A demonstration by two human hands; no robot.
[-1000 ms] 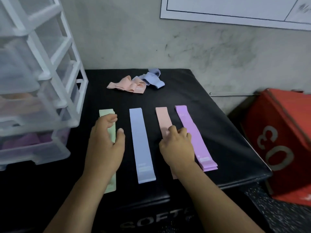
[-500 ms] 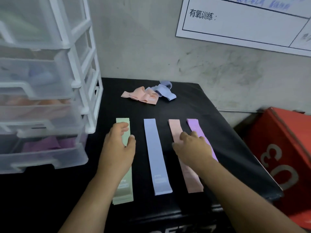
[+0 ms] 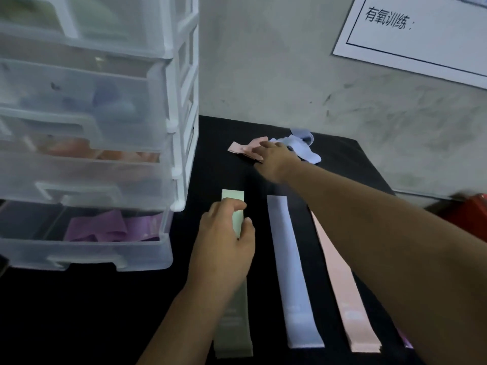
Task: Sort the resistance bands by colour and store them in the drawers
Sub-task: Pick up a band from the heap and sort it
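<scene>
Flat on the black padded box lie a green band, a blue band and a pink band; my right forearm hides the purple band except a sliver. My left hand rests on the green band, fingers loosely bent. My right hand reaches to the back pile, fingers bent down onto a crumpled pink band. A crumpled blue band lies beside it. The white drawer unit stands at left.
Through the drawer fronts show green, blue, peach, and purple bands in the bottom drawer. A red box sits beyond the right edge. A white notice hangs on the grey wall behind.
My right hand left the flat pink and purple bands and reached forward to the crumpled pile at the back. My left hand stayed on the green band. The view tilted up and left.
</scene>
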